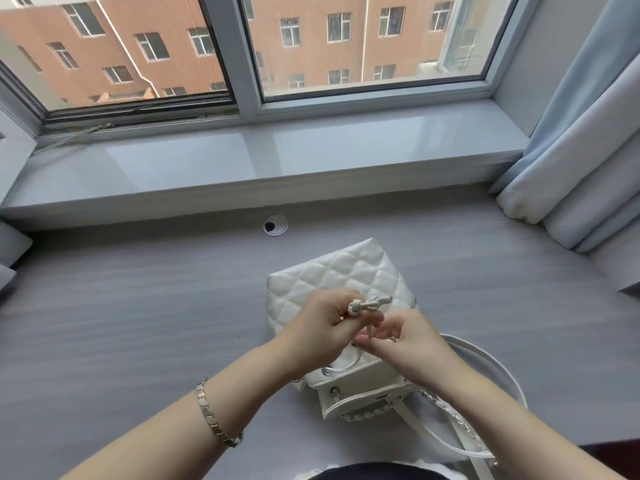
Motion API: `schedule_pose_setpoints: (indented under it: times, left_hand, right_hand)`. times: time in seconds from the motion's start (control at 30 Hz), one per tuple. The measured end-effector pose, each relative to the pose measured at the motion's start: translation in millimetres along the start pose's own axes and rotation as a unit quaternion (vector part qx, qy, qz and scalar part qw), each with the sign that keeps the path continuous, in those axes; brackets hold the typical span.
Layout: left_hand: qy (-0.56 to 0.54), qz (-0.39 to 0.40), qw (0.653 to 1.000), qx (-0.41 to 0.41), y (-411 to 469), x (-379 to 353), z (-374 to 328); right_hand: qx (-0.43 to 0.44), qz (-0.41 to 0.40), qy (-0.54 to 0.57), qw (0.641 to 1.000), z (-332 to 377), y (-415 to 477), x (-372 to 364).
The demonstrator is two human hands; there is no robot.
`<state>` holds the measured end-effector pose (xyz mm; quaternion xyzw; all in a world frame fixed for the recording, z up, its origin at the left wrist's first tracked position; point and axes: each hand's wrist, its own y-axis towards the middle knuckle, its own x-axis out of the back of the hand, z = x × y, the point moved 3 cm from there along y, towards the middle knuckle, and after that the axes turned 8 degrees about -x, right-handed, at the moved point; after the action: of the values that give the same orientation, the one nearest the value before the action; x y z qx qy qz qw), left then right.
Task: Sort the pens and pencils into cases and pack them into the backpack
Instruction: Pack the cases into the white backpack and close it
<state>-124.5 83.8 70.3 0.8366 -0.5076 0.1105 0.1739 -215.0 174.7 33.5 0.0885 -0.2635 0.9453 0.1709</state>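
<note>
A small white quilted backpack point(346, 271) lies on the grey desk point(138, 306) in front of me, its flap turned away toward the window. My left hand point(322, 327) is shut on the white drawstring cord point(369, 303), holding its knotted end up above the bag's mouth. Just to the right, my right hand point(405, 341) rests at the bag's opening with fingers curled around the cord lower down. The backpack's white straps point(485, 362) and chain loop out to the right. No pens, pencils or cases are visible.
A round cable grommet point(275, 225) sits in the desk behind the bag. A grey windowsill point(277, 157) runs along the back below the window. Pale blue curtains point(581, 150) hang at the right. A metal bracelet point(214, 414) is on my left wrist.
</note>
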Motion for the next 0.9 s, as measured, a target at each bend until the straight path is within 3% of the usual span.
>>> schedule_pose_setpoints:
  times: [0.23, 0.43, 0.7, 0.77, 0.8, 0.87, 0.9]
  left_hand:
    - [0.045, 0.010, 0.999, 0.009, -6.9, -10.7, 4.8]
    - [-0.040, 0.015, 0.994, 0.099, -19.2, -3.8, 15.8]
    - [0.013, -0.133, 0.951, 0.278, -27.3, 29.9, 56.8]
    - [0.078, -0.163, 0.948, 0.261, -26.5, 28.5, 55.5]
    - [0.186, -0.154, 0.943, 0.230, -26.8, 27.6, 52.5]
    - [0.399, -0.126, 0.903, 0.097, -26.3, 23.1, 42.2]
    - [0.445, -0.093, 0.890, 0.025, -25.7, 17.8, 37.0]
  right_hand:
    - [0.019, -0.029, -0.060, 0.998, -11.5, 7.3, -6.7]
    - [0.010, -0.062, -0.115, 0.991, -22.7, 1.0, -6.3]
    - [-0.007, -0.108, -0.141, 0.984, -14.5, 10.5, 5.0]
    - [-0.009, -0.103, -0.169, 0.980, -11.7, 14.3, 4.7]
    - [-0.010, -0.102, -0.182, 0.978, -11.3, 15.3, 4.0]
    - [-0.017, -0.106, -0.193, 0.975, -12.4, 15.6, 2.1]
    - [-0.017, -0.111, -0.192, 0.975, -12.5, 16.1, 2.0]
